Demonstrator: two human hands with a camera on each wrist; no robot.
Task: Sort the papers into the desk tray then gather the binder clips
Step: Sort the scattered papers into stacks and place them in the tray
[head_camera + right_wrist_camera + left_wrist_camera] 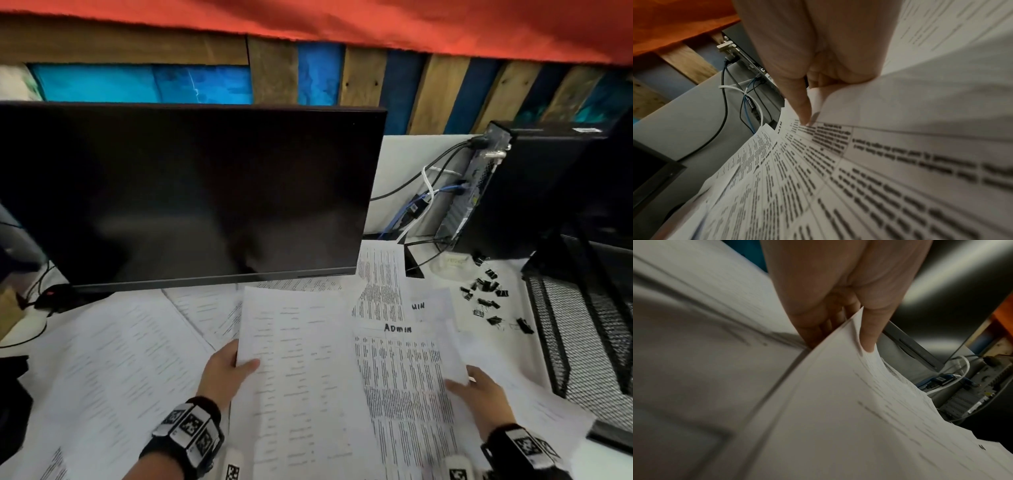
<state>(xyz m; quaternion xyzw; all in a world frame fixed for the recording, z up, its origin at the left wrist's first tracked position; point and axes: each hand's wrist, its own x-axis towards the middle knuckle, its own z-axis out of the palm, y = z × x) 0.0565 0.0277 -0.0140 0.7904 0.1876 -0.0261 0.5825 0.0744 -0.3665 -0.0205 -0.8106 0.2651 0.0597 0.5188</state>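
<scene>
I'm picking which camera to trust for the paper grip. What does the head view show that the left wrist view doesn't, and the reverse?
Only the head view shows the right hand pinching another sheet, the ADMIN page, the scattered binder clips and the mesh desk tray. Only the left wrist view shows, close up, the thumb on top of the held sheets and the fingers beneath. Both show the left hand gripping papers, the dark monitor and the cabled computer.
</scene>
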